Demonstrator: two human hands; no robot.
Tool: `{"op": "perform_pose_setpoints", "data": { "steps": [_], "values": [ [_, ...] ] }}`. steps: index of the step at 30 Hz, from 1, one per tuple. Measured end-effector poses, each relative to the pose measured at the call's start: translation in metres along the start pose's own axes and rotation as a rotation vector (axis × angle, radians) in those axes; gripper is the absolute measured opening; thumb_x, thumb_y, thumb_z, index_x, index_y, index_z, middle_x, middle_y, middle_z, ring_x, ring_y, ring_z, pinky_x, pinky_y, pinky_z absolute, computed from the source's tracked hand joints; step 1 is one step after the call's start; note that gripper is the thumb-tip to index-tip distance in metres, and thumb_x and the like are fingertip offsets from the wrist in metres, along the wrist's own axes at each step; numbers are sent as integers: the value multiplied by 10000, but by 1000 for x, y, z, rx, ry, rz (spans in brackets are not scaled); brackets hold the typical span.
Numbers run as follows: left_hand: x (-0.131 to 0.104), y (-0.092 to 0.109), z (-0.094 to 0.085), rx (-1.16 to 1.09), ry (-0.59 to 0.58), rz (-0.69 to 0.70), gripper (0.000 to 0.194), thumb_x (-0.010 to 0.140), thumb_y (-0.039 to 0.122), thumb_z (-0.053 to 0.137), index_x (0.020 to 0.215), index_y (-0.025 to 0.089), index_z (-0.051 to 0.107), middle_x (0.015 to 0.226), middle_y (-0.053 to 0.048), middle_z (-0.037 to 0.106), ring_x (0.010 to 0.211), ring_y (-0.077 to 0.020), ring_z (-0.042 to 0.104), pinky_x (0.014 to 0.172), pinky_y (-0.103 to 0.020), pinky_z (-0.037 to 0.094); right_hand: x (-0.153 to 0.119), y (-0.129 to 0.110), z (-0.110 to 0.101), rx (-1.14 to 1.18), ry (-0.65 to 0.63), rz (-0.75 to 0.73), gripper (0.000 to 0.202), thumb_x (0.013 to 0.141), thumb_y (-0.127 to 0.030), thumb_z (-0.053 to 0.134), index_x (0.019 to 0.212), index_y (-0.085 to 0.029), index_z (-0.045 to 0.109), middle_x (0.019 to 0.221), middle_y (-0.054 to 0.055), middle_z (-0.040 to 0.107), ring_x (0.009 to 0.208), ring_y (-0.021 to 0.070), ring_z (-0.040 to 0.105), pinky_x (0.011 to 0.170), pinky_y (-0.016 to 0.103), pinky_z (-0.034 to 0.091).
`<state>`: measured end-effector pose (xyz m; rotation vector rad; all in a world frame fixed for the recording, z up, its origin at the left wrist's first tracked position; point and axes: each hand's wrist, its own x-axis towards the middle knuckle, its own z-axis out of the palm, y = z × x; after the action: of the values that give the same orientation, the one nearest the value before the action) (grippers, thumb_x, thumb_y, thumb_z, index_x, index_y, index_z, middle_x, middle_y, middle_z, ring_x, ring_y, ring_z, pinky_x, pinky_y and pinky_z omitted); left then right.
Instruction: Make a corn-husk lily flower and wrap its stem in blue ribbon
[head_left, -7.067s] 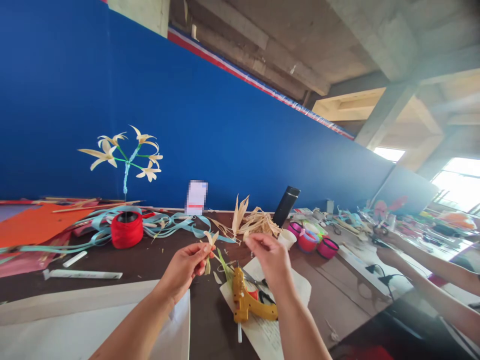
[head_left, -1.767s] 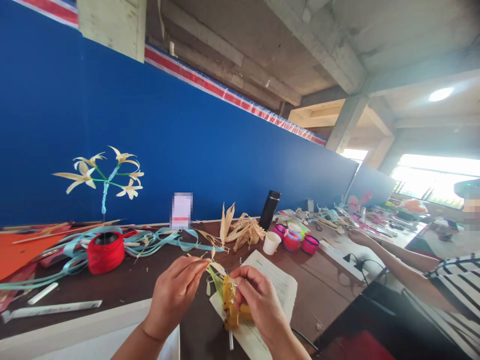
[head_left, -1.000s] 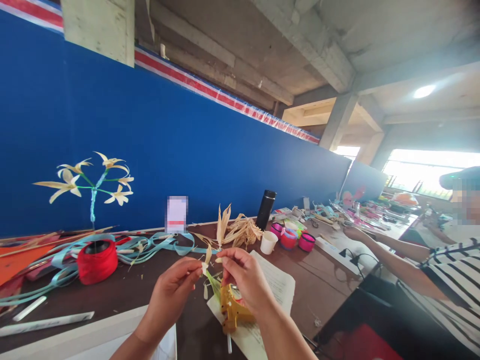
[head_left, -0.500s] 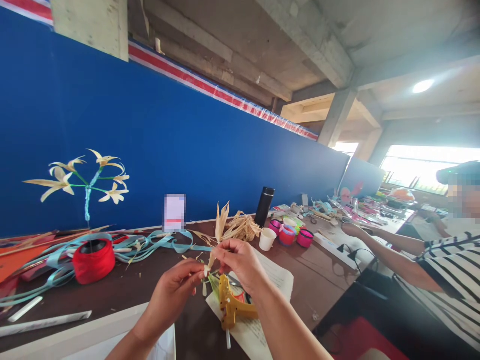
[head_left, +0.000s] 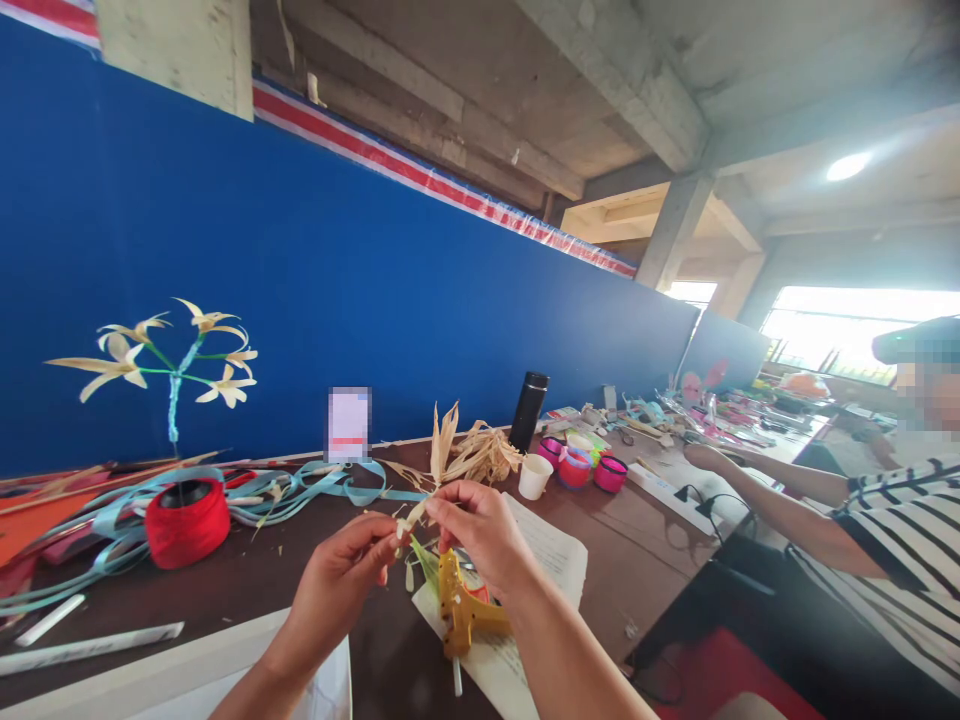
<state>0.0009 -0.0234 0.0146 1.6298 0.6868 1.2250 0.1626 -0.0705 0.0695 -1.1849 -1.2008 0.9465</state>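
Between my two hands is a small pale strip of corn husk, slanting up to the right. My left hand pinches its lower end, thumb against fingertips. At the upper end, the thumb and fingers of my right hand are closed on the same strip. Just below my right hand lies a yellow glue gun on printed paper, with a white glue stick poking out of it; my forearm covers part of it. Dried corn husks are heaped behind my hands.
A husk flower spray stands at left behind a red ribbon roll and blue ribbons. A white cup, black bottle and pink-banded containers stand behind. A co-worker's arm reaches in at right.
The husk strip has tipped from nearly upright to a slant between my fingers. My left fingertips have shifted slightly, while the glue gun and other things stay where they were.
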Motion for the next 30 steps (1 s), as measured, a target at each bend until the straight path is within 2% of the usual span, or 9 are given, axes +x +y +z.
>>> {"op": "perform_pose_setpoints", "data": {
  "steps": [6,9,13,17,21,25,27,30],
  "values": [
    [0,3,1,21,0,31,194,771,368,625,740,185,680,715,7,550,509,-75,478,466,-182,412,-4,-2,2,-64,-22,-43,336,777,-479,607,724,-147,607,504,-46,529,450,78,529,482,187,394],
    [0,3,1,37,7,23,195,758,368,636,745,180,686,764,-9,575,500,-74,484,464,-191,418,-5,-5,4,-74,-36,-23,374,737,-514,635,690,-145,604,500,-43,531,455,84,527,492,195,409],
    [-2,-1,1,57,-31,22,196,770,367,623,796,188,699,769,-15,580,524,-89,502,482,-204,435,-6,-7,4,-58,-75,-1,302,685,-437,709,716,-145,635,577,-36,576,475,74,525,504,190,407],
    [-3,1,1,73,-42,35,201,787,367,602,807,197,707,747,-11,569,543,-95,503,490,-203,439,-6,-6,4,-51,-96,-28,240,714,-378,689,697,-147,627,574,-45,550,479,66,503,501,185,396],
    [-2,6,3,64,-42,34,199,772,373,617,790,197,708,713,-3,563,522,-93,497,480,-201,427,-7,-6,4,-54,-118,-66,229,733,-371,668,716,-146,635,645,-24,588,511,72,511,524,195,414],
    [0,8,3,9,-15,-5,210,754,387,635,734,187,694,690,4,563,505,-85,481,468,-195,403,-7,-5,4,-126,-41,-61,241,776,-383,618,760,-147,662,606,-27,566,510,85,531,516,205,401],
    [1,6,0,-27,13,-41,212,748,391,646,729,184,687,661,13,563,495,-76,469,470,-189,388,-7,-4,2,-164,11,-67,262,804,-393,582,830,-154,685,569,-36,535,507,90,538,513,208,395],
    [4,3,-6,-118,94,-88,223,736,399,662,751,177,686,617,17,577,478,-67,453,474,-187,368,-10,-3,-2,-196,32,-72,278,801,-384,591,954,-177,696,622,-27,558,544,94,557,528,208,409]
  ]
}}
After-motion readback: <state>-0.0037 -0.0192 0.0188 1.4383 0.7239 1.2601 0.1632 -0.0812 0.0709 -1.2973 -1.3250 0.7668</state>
